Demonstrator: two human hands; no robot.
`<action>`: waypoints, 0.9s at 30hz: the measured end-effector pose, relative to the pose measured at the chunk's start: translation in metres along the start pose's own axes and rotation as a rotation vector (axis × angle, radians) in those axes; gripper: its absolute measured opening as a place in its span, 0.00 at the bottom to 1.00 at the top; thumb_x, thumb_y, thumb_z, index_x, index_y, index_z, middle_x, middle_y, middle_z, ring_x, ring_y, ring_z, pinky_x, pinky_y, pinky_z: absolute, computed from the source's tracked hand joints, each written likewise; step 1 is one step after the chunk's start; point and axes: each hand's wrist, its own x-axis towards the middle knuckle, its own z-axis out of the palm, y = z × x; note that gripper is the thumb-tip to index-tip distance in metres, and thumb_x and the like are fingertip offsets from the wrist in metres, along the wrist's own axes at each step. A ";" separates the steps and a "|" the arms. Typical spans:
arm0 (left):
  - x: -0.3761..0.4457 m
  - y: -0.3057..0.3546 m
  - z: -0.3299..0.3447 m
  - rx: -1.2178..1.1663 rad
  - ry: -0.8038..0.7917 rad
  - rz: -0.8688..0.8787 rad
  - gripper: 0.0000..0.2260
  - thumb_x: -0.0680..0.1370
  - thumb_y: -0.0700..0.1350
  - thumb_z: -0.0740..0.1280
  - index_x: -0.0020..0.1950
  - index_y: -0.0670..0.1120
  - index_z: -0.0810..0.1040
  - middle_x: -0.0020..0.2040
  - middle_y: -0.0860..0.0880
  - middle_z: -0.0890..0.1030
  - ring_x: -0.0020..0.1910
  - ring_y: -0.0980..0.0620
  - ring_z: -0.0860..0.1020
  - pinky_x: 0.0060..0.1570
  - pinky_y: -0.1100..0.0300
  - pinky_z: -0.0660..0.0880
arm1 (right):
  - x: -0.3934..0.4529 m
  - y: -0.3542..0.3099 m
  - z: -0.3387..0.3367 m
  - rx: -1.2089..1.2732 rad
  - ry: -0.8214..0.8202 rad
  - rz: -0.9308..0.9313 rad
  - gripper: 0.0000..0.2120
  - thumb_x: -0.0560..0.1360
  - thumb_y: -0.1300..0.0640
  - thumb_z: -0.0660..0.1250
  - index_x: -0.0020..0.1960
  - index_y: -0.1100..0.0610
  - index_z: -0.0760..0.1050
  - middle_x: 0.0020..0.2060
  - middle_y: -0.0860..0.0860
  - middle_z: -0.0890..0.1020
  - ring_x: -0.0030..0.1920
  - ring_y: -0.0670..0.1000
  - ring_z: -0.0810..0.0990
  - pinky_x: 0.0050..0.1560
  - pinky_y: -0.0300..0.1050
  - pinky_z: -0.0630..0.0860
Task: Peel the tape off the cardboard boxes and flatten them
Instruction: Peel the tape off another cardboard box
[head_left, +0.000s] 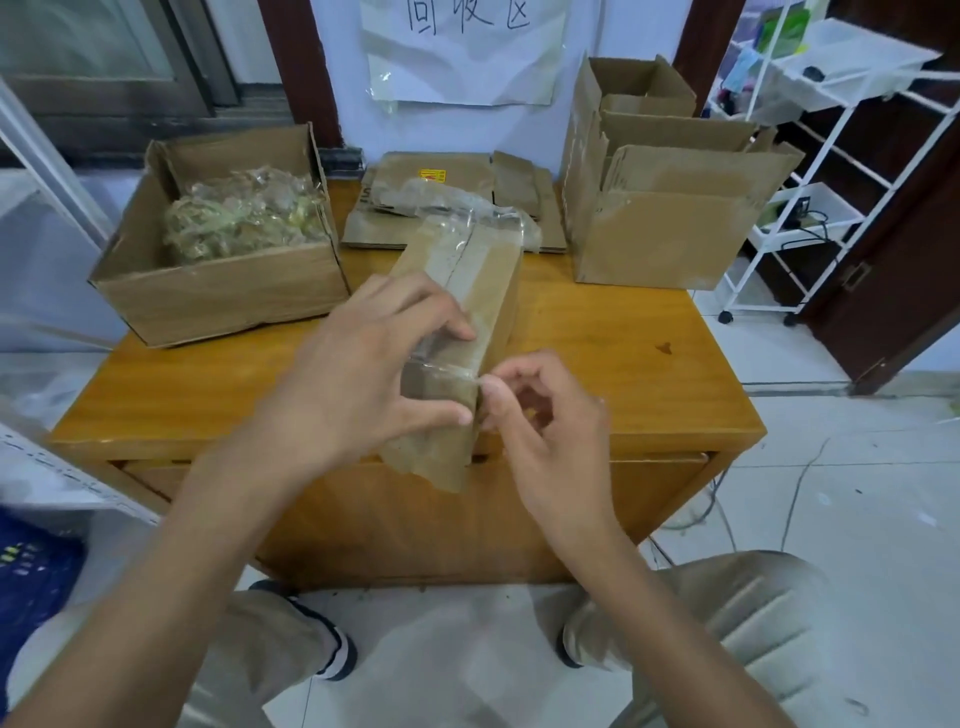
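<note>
Midway: flattened cardboard (447, 208) lies at twelve o'clock, the left hand (363, 374) grips a taped box (467, 291), the right hand (540, 410) pinches its tape (452, 371); untouched boxes (665, 208) wait at two.

Bright, even indoor light across the whole view — no hard shadows, only a soft dark patch under the wooden table (649, 364) front. The tabletop carries a mild sheen, and the clear tape (467, 208) throws small white glints. The white floor tiles (857, 493) run pale, close to washed out. Wide-angle bend is plain at the edges — the white rack (831, 156) leans and curves. Slight softness on the right hand (540, 415); detail smears toward the corners.
</note>
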 end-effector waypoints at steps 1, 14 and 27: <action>-0.003 -0.002 0.008 -0.046 0.060 0.011 0.27 0.66 0.63 0.77 0.61 0.52 0.80 0.64 0.57 0.77 0.65 0.51 0.74 0.60 0.47 0.75 | -0.004 -0.005 0.003 0.186 -0.064 0.225 0.06 0.83 0.54 0.69 0.49 0.54 0.79 0.39 0.48 0.83 0.40 0.49 0.84 0.35 0.47 0.78; -0.008 -0.017 0.019 -0.276 0.183 0.066 0.24 0.67 0.60 0.79 0.55 0.46 0.85 0.63 0.53 0.81 0.71 0.49 0.74 0.67 0.45 0.72 | 0.025 -0.035 -0.020 0.760 -0.442 1.020 0.12 0.76 0.46 0.73 0.43 0.55 0.80 0.31 0.48 0.72 0.24 0.43 0.67 0.23 0.35 0.56; -0.008 -0.025 0.021 -0.343 0.173 0.084 0.22 0.68 0.57 0.81 0.54 0.44 0.85 0.64 0.51 0.82 0.73 0.49 0.73 0.70 0.44 0.71 | 0.014 -0.038 -0.016 0.927 -0.290 0.890 0.13 0.80 0.58 0.70 0.37 0.53 0.79 0.29 0.47 0.70 0.24 0.42 0.64 0.23 0.35 0.57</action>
